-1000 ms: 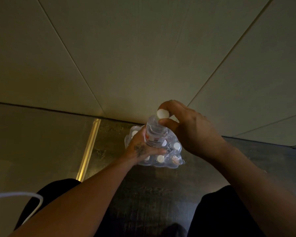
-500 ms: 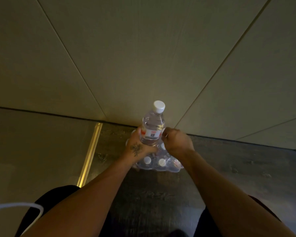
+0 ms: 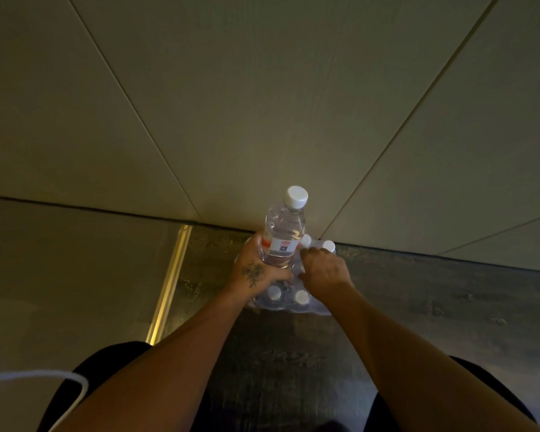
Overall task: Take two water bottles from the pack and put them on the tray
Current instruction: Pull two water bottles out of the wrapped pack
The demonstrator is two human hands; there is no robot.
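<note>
Gripping one water bottle upright around its lower body, the left hand holds it just above the pack, which sits on the dark floor against the far wall. Right hand reaches down into the pack's right side, fingers curled among the white caps; whether it has closed on a second bottle cannot be told. No tray is in view, so judged about halfway through the picking, placement not yet begun.

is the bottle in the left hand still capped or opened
Capped. The white cap sits on the neck of the bottle, which the left hand holds upright above the pack.
</note>
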